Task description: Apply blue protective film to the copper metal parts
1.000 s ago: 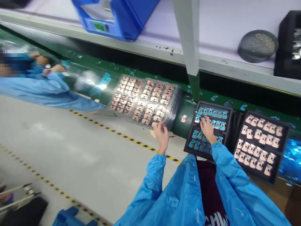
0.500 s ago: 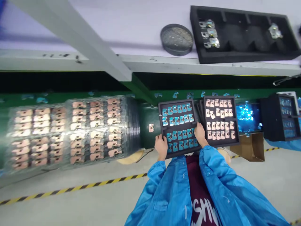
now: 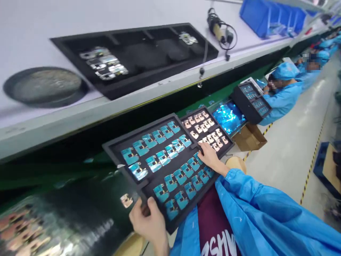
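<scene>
A black foam tray [image 3: 138, 129] with rows of teal-and-copper parts [image 3: 170, 183] sits close in front of me, tilted. My left hand [image 3: 149, 224] grips its near corner. My right hand [image 3: 210, 158] holds its opposite edge, with the fingers lying over the outer row of parts. Just past that edge is a second black tray [image 3: 198, 115], filled with copper-coloured parts [image 3: 205, 129]. One loose copper part [image 3: 126, 200] lies on the green surface beside the left hand. A plastic-wrapped stack of copper parts [image 3: 26, 236] shows at the lower left.
A white shelf [image 3: 160, 85] above holds a part-filled foam tray [image 3: 149, 81], a round mesh dish [image 3: 45, 85], a corded tool [image 3: 215, 21] and blue bins [image 3: 271, 17]. Blue foil [image 3: 229, 117], a cardboard box [image 3: 250, 138] and a seated co-worker [image 3: 282, 99] lie to the right.
The teal-part tray has come closer to me and tilted, held in both hands. My view has swung to the right, bringing the line of co-workers in.
</scene>
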{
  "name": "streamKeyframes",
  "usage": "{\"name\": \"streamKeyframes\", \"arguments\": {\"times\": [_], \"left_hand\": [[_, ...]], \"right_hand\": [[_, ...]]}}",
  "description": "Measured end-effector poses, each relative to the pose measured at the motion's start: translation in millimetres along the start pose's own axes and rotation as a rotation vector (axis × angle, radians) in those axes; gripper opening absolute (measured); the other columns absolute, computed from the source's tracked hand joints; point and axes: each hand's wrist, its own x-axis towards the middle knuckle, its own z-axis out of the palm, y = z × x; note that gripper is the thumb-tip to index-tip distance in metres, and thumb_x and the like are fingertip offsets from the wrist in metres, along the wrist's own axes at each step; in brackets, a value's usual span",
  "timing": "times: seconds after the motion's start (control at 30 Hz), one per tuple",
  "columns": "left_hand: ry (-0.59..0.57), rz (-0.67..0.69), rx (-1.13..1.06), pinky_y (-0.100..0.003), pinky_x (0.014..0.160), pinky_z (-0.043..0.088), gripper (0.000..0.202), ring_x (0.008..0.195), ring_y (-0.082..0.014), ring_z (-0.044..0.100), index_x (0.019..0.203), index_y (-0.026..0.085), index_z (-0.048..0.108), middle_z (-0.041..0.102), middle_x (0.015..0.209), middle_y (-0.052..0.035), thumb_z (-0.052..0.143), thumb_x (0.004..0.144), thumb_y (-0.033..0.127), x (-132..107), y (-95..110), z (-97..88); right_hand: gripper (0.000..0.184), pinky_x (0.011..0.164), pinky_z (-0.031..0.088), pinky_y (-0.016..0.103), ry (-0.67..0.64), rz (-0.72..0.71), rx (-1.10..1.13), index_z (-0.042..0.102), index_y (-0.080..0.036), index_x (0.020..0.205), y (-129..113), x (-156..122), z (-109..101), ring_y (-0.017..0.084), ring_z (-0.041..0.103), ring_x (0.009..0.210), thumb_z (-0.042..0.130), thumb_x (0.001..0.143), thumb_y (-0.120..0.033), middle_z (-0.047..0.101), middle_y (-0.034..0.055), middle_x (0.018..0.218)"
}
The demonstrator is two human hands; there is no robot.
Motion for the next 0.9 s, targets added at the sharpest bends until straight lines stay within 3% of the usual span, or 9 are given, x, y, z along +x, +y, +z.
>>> {"name": "streamKeyframes", "arguments": {"times": [0.1, 0.23, 0.3, 0.37, 0.53, 0.63, 0.73, 0.83, 0.9], "left_hand": [[-0.143, 0.061, -0.177, -0.041, 0.087, 0.065, 0.053, 0.103, -0.028, 0.075, 0.139, 0.024, 0.074, 0.069, 0.131, -0.0121, 0.069, 0.097, 0.055, -20.8, 61.4, 31.7], [-0.513, 0.065, -0.482, -0.038, 0.098, 0.065, 0.064, 0.127, -0.0294, 0.072, 0.161, 0.029, 0.057, 0.066, 0.147, -0.0137, 0.069, 0.1, 0.047, -54.1, 149.0, 113.0], [-0.697, 0.032, -0.619, -0.041, 0.103, 0.063, 0.072, 0.132, -0.0302, 0.07, 0.166, 0.029, 0.049, 0.068, 0.147, -0.015, 0.072, 0.099, 0.042, -75.8, 194.0, 167.2], [-0.831, 0.008, -0.683, -0.04, 0.101, 0.064, 0.082, 0.124, -0.0285, 0.074, 0.168, 0.03, 0.044, 0.066, 0.15, -0.0169, 0.079, 0.095, 0.041, -101.5, 240.5, 228.1], [-0.956, 0.058, -0.563, -0.035, 0.082, 0.065, 0.111, 0.09, -0.0207, 0.077, 0.175, 0.03, 0.027, 0.064, 0.148, -0.019, 0.09, 0.085, 0.043, -168.7, 359.5, 385.9], [-0.977, 0.129, -0.451, -0.033, 0.076, 0.063, 0.117, 0.088, -0.0211, 0.077, 0.176, 0.029, 0.026, 0.065, 0.142, -0.0178, 0.093, 0.082, 0.047, -198.8, 422.4, 462.9], [-0.979, 0.149, -0.407, -0.032, 0.074, 0.062, 0.118, 0.087, -0.0197, 0.075, 0.177, 0.031, 0.022, 0.065, 0.141, -0.0162, 0.092, 0.084, 0.047, -219.8, 467.9, 518.7], [-0.983, 0.151, -0.398, -0.032, 0.074, 0.062, 0.111, 0.086, -0.0188, 0.074, 0.176, 0.031, 0.027, 0.066, 0.139, -0.0153, 0.091, 0.086, 0.042, -231.8, 487.2, 554.7], [-0.993, 0.164, -0.397, -0.032, 0.073, 0.063, 0.096, 0.085, -0.0181, 0.073, 0.17, 0.029, 0.043, 0.066, 0.138, -0.0153, 0.09, 0.088, 0.041, -229.8, 485.0, 568.6]], "right_hand": [[0.051, 0.116, 0.055, 0.043, 0.1, 0.032, 0.005, 0.062, -0.02, 0.148, 51.3, 17.2, -53.3, 0.027, 0.066, 0.129, 0.054, 0.098, -0.016, 0.071, 0.014, 0.136], [0.048, 0.115, 0.054, 0.047, 0.208, 0.096, -0.008, 0.069, -0.018, 0.139, 153.3, 45.8, -143.4, 0.029, 0.068, 0.123, 0.054, 0.094, -0.012, 0.076, 0.0134, 0.131], [0.046, 0.116, 0.053, 0.048, 0.259, 0.125, -0.014, 0.071, -0.018, 0.134, 216.0, 60.8, -193.9, 0.029, 0.069, 0.122, 0.057, 0.091, -0.01, 0.077, 0.013, 0.13], [0.045, 0.115, 0.053, 0.047, 0.304, 0.142, -0.015, 0.073, -0.016, 0.13, 284.4, 79.9, -243.8, 0.029, 0.07, 0.12, 0.06, 0.088, -0.008, 0.078, 0.0137, 0.129], [0.036, 0.11, 0.053, 0.043, 0.377, 0.155, 0.019, 0.076, -0.01, 0.123, 457.7, 153.6, -344.1, 0.025, 0.072, 0.113, 0.061, 0.09, -0.009, 0.079, 0.0181, 0.124], [0.029, 0.107, 0.053, 0.044, 0.392, 0.163, 0.054, 0.076, -0.008, 0.12, 542.2, 201.5, -380.8, 0.023, 0.072, 0.109, 0.059, 0.096, -0.012, 0.079, 0.021, 0.123], [0.024, 0.104, 0.053, 0.044, 0.395, 0.19, 0.082, 0.077, -0.011, 0.116, 603.4, 238.1, -400.2, 0.023, 0.073, 0.106, 0.061, 0.099, -0.017, 0.079, 0.0224, 0.122], [0.03, 0.103, 0.051, 0.043, 0.383, 0.221, 0.099, 0.079, -0.012, 0.118, 644.4, 262.2, -402.6, 0.023, 0.073, 0.109, 0.057, 0.103, -0.026, 0.078, 0.0284, 0.125], [0.038, 0.103, 0.051, 0.047, 0.365, 0.231, 0.109, 0.08, -0.012, 0.121, 663.2, 272.5, -397.7, 0.027, 0.073, 0.111, 0.054, 0.105, -0.035, 0.076, 0.0323, 0.124]]}}
